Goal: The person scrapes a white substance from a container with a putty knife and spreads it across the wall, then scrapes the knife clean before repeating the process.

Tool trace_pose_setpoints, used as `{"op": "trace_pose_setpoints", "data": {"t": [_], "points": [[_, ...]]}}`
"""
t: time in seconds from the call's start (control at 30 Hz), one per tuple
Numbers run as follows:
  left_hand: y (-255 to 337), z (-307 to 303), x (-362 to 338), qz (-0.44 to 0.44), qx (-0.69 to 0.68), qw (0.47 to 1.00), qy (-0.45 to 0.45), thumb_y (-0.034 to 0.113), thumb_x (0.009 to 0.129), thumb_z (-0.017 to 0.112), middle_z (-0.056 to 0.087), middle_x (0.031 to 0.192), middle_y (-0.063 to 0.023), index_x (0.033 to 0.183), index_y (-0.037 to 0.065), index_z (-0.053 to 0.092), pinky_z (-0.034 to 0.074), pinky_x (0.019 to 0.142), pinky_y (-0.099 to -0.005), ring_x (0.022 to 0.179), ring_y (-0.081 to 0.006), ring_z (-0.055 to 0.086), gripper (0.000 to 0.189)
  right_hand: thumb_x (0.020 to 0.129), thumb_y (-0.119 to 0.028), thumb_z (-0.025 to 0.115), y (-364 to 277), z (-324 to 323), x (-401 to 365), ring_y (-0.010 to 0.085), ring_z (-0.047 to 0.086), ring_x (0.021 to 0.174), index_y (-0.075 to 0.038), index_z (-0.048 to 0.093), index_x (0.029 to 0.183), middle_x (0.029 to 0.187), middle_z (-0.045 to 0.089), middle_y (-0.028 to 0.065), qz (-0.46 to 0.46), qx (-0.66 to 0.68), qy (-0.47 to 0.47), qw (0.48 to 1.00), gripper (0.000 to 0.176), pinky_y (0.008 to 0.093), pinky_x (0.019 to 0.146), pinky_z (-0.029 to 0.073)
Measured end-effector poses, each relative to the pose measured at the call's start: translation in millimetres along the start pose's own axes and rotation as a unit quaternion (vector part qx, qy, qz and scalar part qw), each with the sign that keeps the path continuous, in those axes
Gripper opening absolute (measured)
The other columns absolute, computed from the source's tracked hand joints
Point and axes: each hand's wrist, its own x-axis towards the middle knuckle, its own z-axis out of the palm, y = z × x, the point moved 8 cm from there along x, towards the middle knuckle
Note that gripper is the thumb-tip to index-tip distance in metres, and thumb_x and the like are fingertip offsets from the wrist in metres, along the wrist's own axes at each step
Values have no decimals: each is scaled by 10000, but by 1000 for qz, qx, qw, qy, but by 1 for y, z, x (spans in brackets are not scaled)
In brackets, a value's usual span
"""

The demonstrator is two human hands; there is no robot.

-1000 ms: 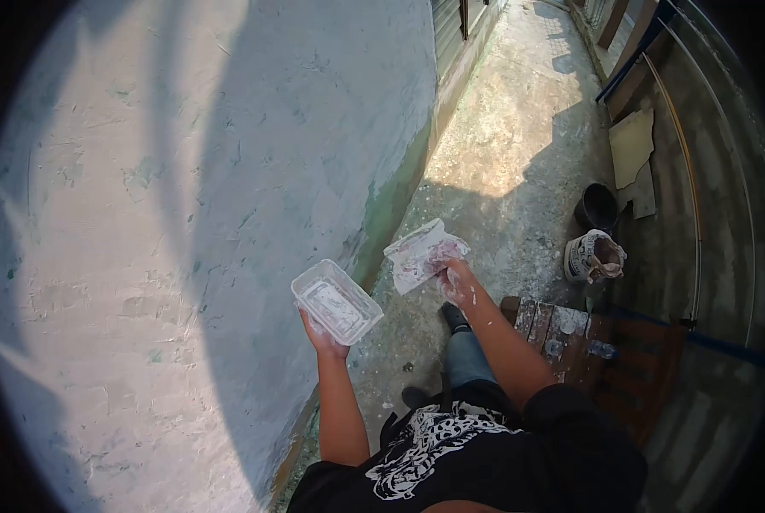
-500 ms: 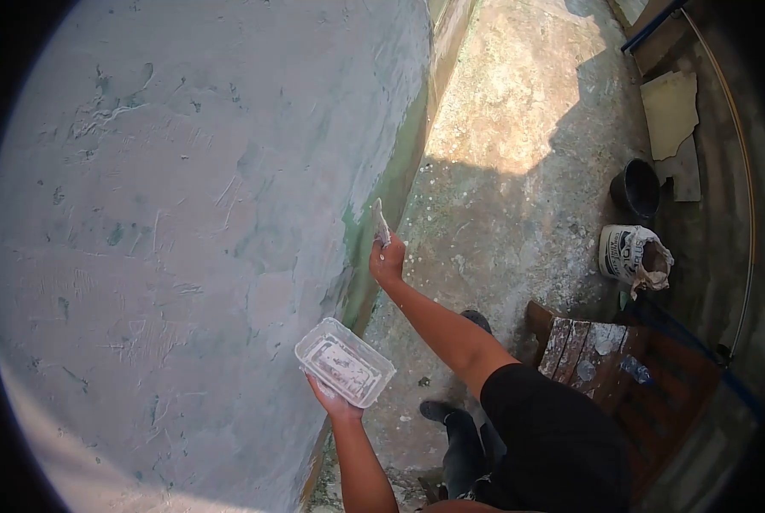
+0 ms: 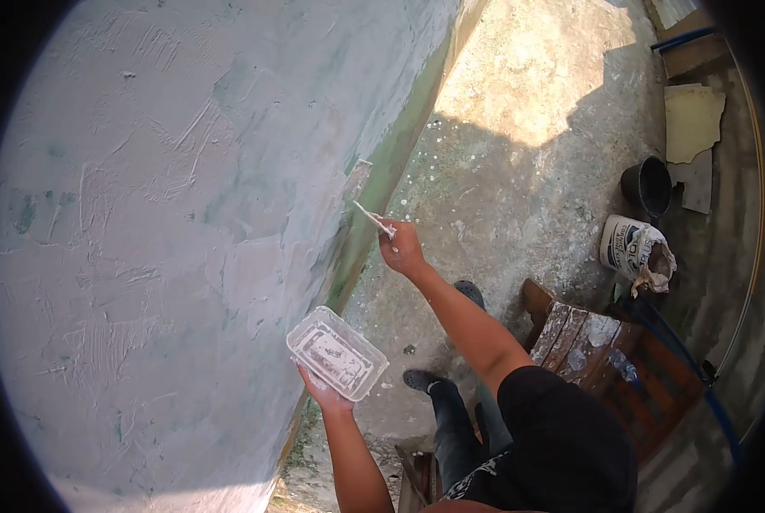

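My left hand (image 3: 323, 393) supports a clear plastic tub (image 3: 338, 354) from below, its fingers round the near edge. White putty is smeared over the tub's bottom and sides. My right hand (image 3: 401, 246) is closed round a putty knife (image 3: 374, 219) coated in white. The blade stands close to the lower part of the wall (image 3: 194, 222); whether it touches is hard to tell. Grey-white putty covers most of the wall, with a green strip (image 3: 404, 128) bare along its foot. A short fresh putty patch (image 3: 358, 175) lies on that strip, just beyond the blade.
White-spattered concrete floor (image 3: 485, 205) runs along the wall. To the right are a black bucket (image 3: 646, 186), an opened putty sack (image 3: 626, 244) and broken board pieces (image 3: 693, 124). A wooden bench (image 3: 570, 342) holds a plastic bottle (image 3: 623, 366). Blue pipe (image 3: 723, 419) lies behind it.
My right hand has turned the putty knife toward the wall, its blade now tilted left. A putty patch shows on the green strip. The tub stays in my left hand; the view has shifted.
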Motion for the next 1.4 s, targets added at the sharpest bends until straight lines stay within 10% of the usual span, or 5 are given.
{"op": "trace_pose_setpoints", "data": {"t": [0.4,0.67,0.87,1.3,1.4], "points": [[-4,-10,-8,-34,3,999,-26,537,990,384,569,1326,-90,1363,123,501,467,993,-486,1173,-311,568,569,659,30,575,9,5,52,409,640,898,-116,709,1115,957,677,222,105,-30,147,983,497,457,828,513],[4,28,-3,-18,52,998,-39,538,993,379,602,1268,-82,1333,122,525,498,956,-478,1120,-295,599,557,664,26,587,-9,39,-16,379,655,925,-92,715,1067,1017,695,182,37,45,-128,990,439,437,820,519],[14,68,-9,-1,98,994,-53,531,992,391,609,1250,-82,1316,119,537,510,938,-470,1094,-289,610,544,767,74,504,-18,-38,36,392,655,985,-22,646,1180,1074,672,233,120,143,188,964,447,355,841,514],[22,104,-1,60,52,992,-103,541,985,397,603,1264,-96,1331,110,512,542,906,-481,1088,-307,625,565,707,68,550,-9,-22,22,403,636,929,-23,678,1078,991,670,222,112,96,-42,988,403,406,794,518],[14,110,9,51,31,991,-123,530,987,402,594,1278,-101,1331,110,512,538,911,-500,1105,-315,618,554,730,85,538,9,-64,69,391,652,928,-34,687,1092,980,687,205,52,97,161,981,409,370,811,523]]}}
